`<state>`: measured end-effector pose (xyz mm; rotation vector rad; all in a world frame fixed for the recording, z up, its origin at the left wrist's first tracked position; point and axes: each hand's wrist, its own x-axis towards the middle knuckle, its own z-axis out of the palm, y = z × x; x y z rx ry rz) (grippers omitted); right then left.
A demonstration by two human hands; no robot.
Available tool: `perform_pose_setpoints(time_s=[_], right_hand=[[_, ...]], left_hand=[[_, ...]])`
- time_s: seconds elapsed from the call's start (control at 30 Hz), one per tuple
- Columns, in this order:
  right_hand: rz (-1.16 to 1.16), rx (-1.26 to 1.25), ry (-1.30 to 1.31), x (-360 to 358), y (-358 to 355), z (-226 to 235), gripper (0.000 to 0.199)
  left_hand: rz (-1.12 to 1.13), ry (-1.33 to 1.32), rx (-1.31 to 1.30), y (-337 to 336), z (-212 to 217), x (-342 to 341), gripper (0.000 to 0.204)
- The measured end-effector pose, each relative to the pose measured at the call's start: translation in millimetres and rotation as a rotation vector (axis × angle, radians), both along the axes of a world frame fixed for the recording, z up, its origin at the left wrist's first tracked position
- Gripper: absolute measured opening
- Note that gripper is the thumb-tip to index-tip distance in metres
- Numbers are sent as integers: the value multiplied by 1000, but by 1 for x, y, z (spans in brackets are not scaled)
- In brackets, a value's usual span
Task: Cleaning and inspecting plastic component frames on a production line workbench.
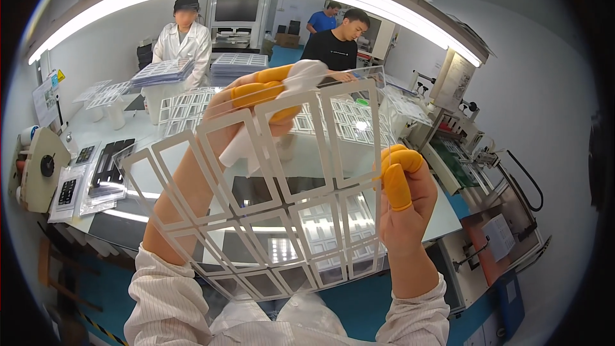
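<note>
- Steady the clear white-framed sheet [286, 205], held up over the surface [442, 210], pinched at its right edge in the right hand [406, 195].
- Guide the white cloth [306, 75], gripped in the left hand [253, 97] at the upper edge, lightly, without bending the sheet.
- Turn clear of panels [184, 114] laid beyond; favour the open space toward the lap [298, 317].

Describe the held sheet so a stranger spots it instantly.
At the worktable, find the wearer's right hand. Its orange-capped fingers grip a clear, white-gridded sheet by its edge; unlike the similar sheets stacked beyond, it is held up.
</note>
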<state>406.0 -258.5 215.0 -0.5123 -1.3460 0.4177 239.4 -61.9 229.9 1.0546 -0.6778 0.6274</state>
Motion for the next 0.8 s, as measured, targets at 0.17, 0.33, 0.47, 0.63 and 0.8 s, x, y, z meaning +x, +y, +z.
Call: perform_pose_setpoints(time_s=[0.17,0.33,0.47,0.63,0.8], right_hand=[[-162,39,-37,19,-3,-2,12],[-471,157,6,49,0,3,10],[-678,232,-35,45,11,9,7],[-976,251,-127,32,33,-12,4],[-1074,215,-147,14,46,-33,5]], left_hand=[[372,264,-352,36,-88,-33,29],[967,921,-302,20,-151,-49,22],[1142,1020,198,-33,-161,-27,22],[1411,621,996,-106,-145,54,34],[1628,446,1015,-107,-163,84,26]])
